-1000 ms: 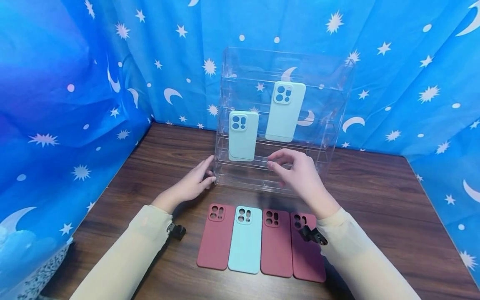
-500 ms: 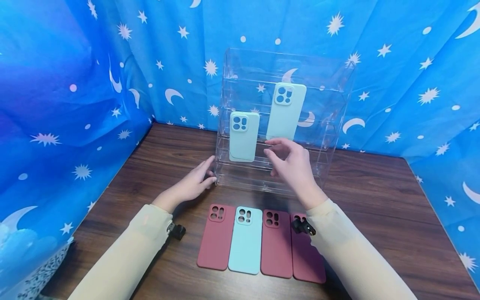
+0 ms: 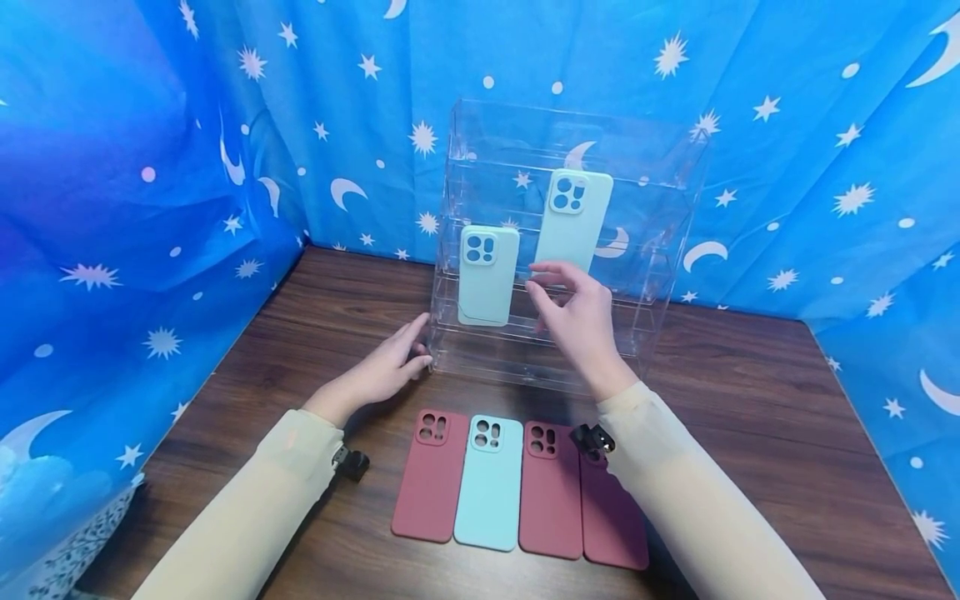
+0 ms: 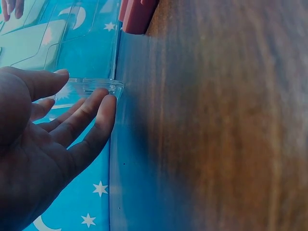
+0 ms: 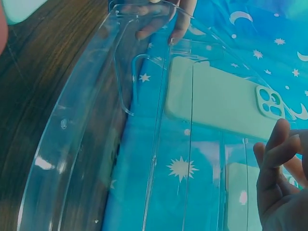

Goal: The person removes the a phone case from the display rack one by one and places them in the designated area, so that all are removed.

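Observation:
A clear plastic display rack (image 3: 517, 372) with stepped tiers stands on the table. One mint-green phone case (image 3: 487, 287) leans low on its left side; another mint-green phone case (image 3: 576, 221) sits higher, to the right. My left hand (image 3: 384, 364) touches the rack's lower left edge, fingers extended; the left wrist view shows fingertips right at the clear corner (image 4: 115, 86). My right hand (image 3: 579, 321) hovers before the rack between the two cases, fingers loosely bent and nothing between them. It hides the bottom of the higher case in the head view.
On the wooden table (image 3: 750, 467) before the rack lies a row of phone cases: a dark red case (image 3: 430, 487), a mint case (image 3: 488, 492), and two more dark red ones, the rightmost partly under my right sleeve (image 3: 675, 450). A blue star-patterned curtain (image 3: 360, 108) hangs behind.
My right hand has risen and shifted slightly left, now overlapping the lower end of the higher mint case. The left hand stays at the rack's edge.

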`<state>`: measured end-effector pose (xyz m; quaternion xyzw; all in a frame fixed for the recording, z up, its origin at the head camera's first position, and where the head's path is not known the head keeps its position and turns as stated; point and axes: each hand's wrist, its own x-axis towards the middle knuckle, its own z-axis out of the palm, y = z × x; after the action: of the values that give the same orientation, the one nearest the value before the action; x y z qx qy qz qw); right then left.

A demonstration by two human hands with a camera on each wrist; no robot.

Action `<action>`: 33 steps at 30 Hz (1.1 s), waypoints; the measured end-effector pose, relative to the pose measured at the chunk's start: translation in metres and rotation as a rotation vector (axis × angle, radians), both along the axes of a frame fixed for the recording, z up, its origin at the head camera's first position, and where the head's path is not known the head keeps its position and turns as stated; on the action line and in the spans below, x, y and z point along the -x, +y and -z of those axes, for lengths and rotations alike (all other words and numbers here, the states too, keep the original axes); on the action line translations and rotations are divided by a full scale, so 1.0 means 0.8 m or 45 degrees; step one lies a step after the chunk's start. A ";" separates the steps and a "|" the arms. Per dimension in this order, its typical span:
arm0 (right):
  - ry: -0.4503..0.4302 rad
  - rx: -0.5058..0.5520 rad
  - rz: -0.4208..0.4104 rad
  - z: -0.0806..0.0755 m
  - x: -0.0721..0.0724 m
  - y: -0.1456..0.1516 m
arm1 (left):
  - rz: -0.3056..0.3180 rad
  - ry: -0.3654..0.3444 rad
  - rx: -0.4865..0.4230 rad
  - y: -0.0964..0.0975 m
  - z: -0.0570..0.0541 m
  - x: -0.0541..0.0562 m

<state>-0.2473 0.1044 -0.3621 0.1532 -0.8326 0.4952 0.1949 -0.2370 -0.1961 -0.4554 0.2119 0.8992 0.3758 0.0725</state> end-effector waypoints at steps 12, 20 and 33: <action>0.013 0.121 -0.042 0.000 0.018 -0.010 | 0.008 0.004 -0.019 -0.001 0.000 -0.002; -0.004 0.137 -0.026 -0.010 0.019 -0.021 | 0.013 0.018 -0.029 0.000 -0.004 -0.003; -0.062 0.170 -0.081 -0.036 0.000 -0.034 | 0.004 0.009 -0.001 0.001 -0.004 -0.004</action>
<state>-0.2477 0.0776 -0.3335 0.1538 -0.7969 0.5593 0.1685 -0.2337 -0.1955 -0.4521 0.2147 0.8991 0.3751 0.0697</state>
